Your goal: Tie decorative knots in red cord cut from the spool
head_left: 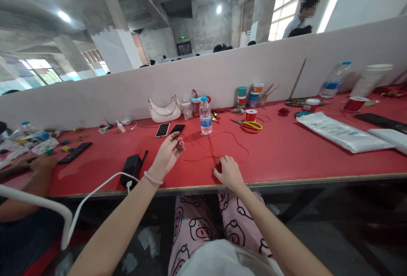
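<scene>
Thin red cords (pixel 211 146) lie on the red table and run from the water bottle (pixel 205 117) toward my right hand (pixel 229 172). That hand rests near the table's front edge, its thumb and fingers closed on the cords. My left hand (pixel 170 151) is raised above the table to the left, wearing a pink bead bracelet (pixel 153 178). Its thumb and forefinger are brought together and the other fingers curl; a fine red strand seems to trail from them, but what they pinch is too small to make out.
Behind my hands lie phones (pixel 163 129), a white handbag (pixel 164 110), scissors (pixel 251 126) and a red thread spool (pixel 251 115). A black device (pixel 131 170) with a white cable stands left. Plastic packets (pixel 341 132) lie right. Another person's hand (pixel 44 163) is far left.
</scene>
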Available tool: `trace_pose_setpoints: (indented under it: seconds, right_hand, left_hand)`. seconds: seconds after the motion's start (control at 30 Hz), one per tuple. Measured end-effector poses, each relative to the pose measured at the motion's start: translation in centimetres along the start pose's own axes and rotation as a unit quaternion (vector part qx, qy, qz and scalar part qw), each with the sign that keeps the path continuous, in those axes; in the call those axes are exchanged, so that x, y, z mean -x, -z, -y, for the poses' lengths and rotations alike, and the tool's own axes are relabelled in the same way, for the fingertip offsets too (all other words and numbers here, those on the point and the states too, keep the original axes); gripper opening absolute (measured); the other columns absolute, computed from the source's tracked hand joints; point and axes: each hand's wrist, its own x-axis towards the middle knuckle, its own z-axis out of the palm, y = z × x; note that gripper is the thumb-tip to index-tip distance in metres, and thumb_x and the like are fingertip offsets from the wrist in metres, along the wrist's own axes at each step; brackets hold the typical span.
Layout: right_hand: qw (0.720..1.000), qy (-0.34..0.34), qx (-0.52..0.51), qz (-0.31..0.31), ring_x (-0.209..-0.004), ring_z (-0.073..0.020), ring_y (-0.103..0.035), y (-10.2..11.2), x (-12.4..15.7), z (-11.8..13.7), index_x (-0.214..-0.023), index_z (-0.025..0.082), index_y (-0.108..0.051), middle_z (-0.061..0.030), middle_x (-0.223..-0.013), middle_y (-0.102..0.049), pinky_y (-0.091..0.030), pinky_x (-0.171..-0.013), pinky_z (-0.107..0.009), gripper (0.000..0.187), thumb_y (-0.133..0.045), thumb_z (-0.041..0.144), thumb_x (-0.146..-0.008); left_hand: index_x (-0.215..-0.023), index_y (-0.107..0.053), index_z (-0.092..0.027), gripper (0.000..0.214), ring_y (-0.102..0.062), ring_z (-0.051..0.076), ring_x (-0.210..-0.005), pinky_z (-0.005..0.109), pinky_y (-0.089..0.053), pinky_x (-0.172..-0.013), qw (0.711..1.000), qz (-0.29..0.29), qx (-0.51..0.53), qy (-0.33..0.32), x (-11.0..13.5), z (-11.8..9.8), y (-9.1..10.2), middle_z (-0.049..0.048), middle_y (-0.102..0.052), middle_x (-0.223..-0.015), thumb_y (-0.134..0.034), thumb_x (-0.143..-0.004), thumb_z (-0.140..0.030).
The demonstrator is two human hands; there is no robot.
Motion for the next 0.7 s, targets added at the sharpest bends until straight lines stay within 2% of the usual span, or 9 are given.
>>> trace_pose_setpoints:
  seconds: [0.1, 0.2, 0.3, 0.4, 0.5, 0.6, 0.7]
  right_hand:
    - [1.0, -0.006, -0.007, 0.005, -0.087, -0.0208, -0.048, 0.0, -0.1, 0.0, -0.081, 0.017, -0.055, -0.0069, -0.089, -0.057, -0.033, -0.071, -0.029, 0.01, -0.055, 0.026, -0.078]
    - [1.0, -0.012, -0.009, 0.005, -0.086, -0.0208, -0.048, 0.1, -0.1, 0.1, -0.079, 0.017, -0.055, -0.0072, -0.087, -0.057, -0.033, -0.071, -0.029, 0.009, -0.054, 0.025, -0.078]
    - [1.0, -0.022, -0.009, 0.001, -0.086, -0.0206, -0.048, 0.2, 0.0, 0.1, -0.079, 0.017, -0.056, -0.0074, -0.087, -0.057, -0.033, -0.071, -0.029, 0.008, -0.053, 0.025, -0.078]
    - [1.0, -0.031, 0.0, -0.002, -0.087, -0.0207, -0.049, 0.2, 0.1, 0.1, -0.08, 0.017, -0.056, -0.0078, -0.088, -0.058, -0.032, -0.07, -0.029, 0.009, -0.053, 0.025, -0.079]
    - [0.999, -0.034, 0.009, -0.003, -0.087, -0.0207, -0.049, 0.1, 0.1, 0.0, -0.08, 0.016, -0.056, -0.0077, -0.088, -0.058, -0.032, -0.069, -0.029, 0.01, -0.052, 0.026, -0.079]
    - [0.999, -0.036, 0.014, -0.003, -0.087, -0.0207, -0.049, 0.2, 0.1, 0.0, -0.081, 0.016, -0.056, -0.0079, -0.088, -0.059, -0.032, -0.07, -0.029, 0.01, -0.052, 0.025, -0.079]
    - [0.999, -0.037, 0.016, -0.009, -0.087, -0.021, -0.049, 0.3, 0.1, 0.1, -0.081, 0.016, -0.057, -0.008, -0.088, -0.059, -0.032, -0.07, -0.029, 0.009, -0.052, 0.024, -0.079]
  left_hand:
    - [-0.096, -0.052, -0.019, 0.017, -0.055, 0.006, -0.064, 0.021, -0.049, -0.067, 0.997, 0.008, 0.032, 0.072, 1.5, 1.6, -0.5, -0.0024, -0.054, -0.075, -0.052, -0.08, -0.013]
    - [-0.086, -0.053, -0.016, 0.011, -0.053, 0.007, -0.055, 0.021, -0.047, -0.058, 0.993, 0.01, -0.031, 0.113, 2.7, 4.3, -0.1, -0.0027, -0.052, -0.066, -0.053, -0.076, -0.011]
    - [-0.087, -0.053, -0.015, 0.013, -0.052, 0.007, -0.051, 0.019, -0.043, -0.051, 0.986, 0.002, -0.113, 0.12, 3.3, 6.2, 0.8, -0.0023, -0.053, -0.065, -0.046, -0.077, -0.011]
    - [-0.089, -0.054, -0.016, 0.018, -0.054, 0.009, -0.055, 0.02, -0.042, -0.05, 0.973, -0.011, -0.213, 0.094, 3.1, 6.6, 2.0, -0.0006, -0.056, -0.072, -0.041, -0.079, -0.011]
    - [-0.091, -0.055, -0.016, 0.019, -0.058, 0.013, -0.068, 0.025, -0.047, -0.062, 0.946, -0.033, -0.32, 0.048, 2.3, 6.4, 3.5, 0.0025, -0.059, -0.08, -0.04, -0.081, -0.011]
    - [-0.097, -0.055, -0.015, 0.022, -0.058, 0.019, -0.093, 0.032, -0.046, -0.082, 0.902, -0.061, -0.427, -0.005, 1.7, 6.1, 4.9, 0.0084, -0.06, -0.098, -0.038, -0.084, -0.011]
    - [-0.107, -0.054, -0.014, 0.028, -0.052, 0.026, -0.108, 0.04, -0.042, -0.09, 0.847, -0.084, -0.523, -0.045, 1.9, 6.0, 5.6, 0.0148, -0.052, -0.116, -0.037, -0.085, -0.011]
